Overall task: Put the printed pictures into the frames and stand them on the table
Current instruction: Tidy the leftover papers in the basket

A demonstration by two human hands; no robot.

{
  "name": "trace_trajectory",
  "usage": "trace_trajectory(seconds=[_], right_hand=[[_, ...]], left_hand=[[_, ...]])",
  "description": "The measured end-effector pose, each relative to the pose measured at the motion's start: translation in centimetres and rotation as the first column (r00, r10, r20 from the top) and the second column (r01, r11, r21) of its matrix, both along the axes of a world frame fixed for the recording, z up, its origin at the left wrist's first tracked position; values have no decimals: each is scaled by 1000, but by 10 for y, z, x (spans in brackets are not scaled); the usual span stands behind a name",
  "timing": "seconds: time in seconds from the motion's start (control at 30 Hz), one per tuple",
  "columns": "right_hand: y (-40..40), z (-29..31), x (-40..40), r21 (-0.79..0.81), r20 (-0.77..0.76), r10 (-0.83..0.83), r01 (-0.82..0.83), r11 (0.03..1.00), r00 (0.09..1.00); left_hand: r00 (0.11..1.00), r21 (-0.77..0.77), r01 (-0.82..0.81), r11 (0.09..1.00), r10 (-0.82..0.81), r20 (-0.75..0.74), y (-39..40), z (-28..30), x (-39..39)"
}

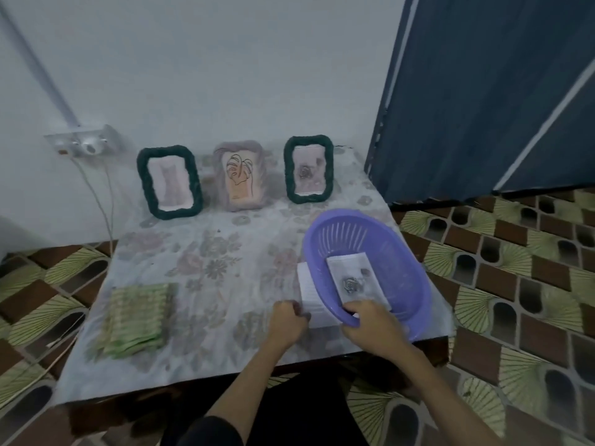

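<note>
Three frames stand in a row at the table's far edge, each with a picture in it: a dark green frame on the left, a grey-pink frame in the middle and a second green frame on the right. A purple basket sits at the near right with a printed rose picture inside. A white sheet lies partly under the basket's left rim. My left hand pinches the near edge of that sheet. My right hand grips the basket's near rim.
A green woven mat lies on the near left of the floral tablecloth. A wall socket with cables is at the back left. A blue door stands at the right. Patterned floor surrounds the table.
</note>
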State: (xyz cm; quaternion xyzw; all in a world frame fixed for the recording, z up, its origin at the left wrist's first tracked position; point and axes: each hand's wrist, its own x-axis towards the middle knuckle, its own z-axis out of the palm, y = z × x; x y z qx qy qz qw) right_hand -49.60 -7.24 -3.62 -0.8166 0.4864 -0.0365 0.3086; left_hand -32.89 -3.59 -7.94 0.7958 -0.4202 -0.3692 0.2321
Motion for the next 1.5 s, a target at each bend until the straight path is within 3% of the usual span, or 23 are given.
trace_trajectory(seconds=[0.23, 0.37, 0.47, 0.63, 0.77, 0.87, 0.93, 1.0, 1.07, 1.13, 1.17, 1.23, 1.3, 1.37, 1.43, 1.5], right_hand=[[-30, 12, -28, -13, 282, -71, 77, 997, 957], [-35, 11, -39, 10, 336, -91, 93, 996, 938], [-37, 9, -41, 20, 345, -98, 97, 995, 933], [-32, 2, -32, 19, 307, -75, 72, 997, 949], [-21, -1, -13, 6, 249, -90, 91, 996, 964], [-17, 0, 0, 123, 273, -59, 26, 992, 960], [-16, 10, 6, 334, 455, -230, 75, 940, 860], [-22, 23, 8, 580, 549, -538, 172, 796, 640], [-36, 26, 5, 775, 503, -765, 181, 605, 402], [-46, 23, 2, 808, 473, -830, 230, 542, 295], [-52, 18, 0, 775, 453, -834, 324, 543, 314], [-64, 8, -1, 656, 392, -816, 493, 572, 426], [-77, 3, -1, 581, 365, -763, 510, 635, 534], [-88, 0, -1, 528, 331, -704, 495, 690, 628], [-99, -5, 2, 423, 271, -616, 483, 767, 740], [-107, -15, 3, 264, 112, -492, 452, 852, 863]], left_hand=[[960, 117, -120, 986, 86, 266, -25, -12, -38], [980, 124, -163, 979, 146, 138, -34, -20, -39], [988, 25, -156, 987, 155, 27, -33, -16, -35], [951, -188, -296, 936, 270, -153, -18, 10, -12], [954, -415, -292, 862, 293, -63, -8, 51, 7], [962, -583, -179, 792, 265, 65, -7, 81, 7], [956, -672, -9, 740, 204, 212, -9, 92, -1], [921, -650, 229, 725, 55, 386, -11, 94, -15], [805, -433, 463, 773, -162, 571, -18, 85, -30], [708, -184, 568, 802, -362, 607, -27, 76, -46], [700, -129, 589, 798, -424, 575, -30, 74, -52], [828, -199, 529, 825, -452, 331, -38, 72, -62], [923, -208, 385, 899, -379, 69, -51, 63, -64], [958, -145, 261, 954, -274, -81, -66, 50, -62], [947, -51, 150, 987, -159, -279, -78, 48, -63], [864, 52, -24, 998, 47, -502, -87, 49, -64]])
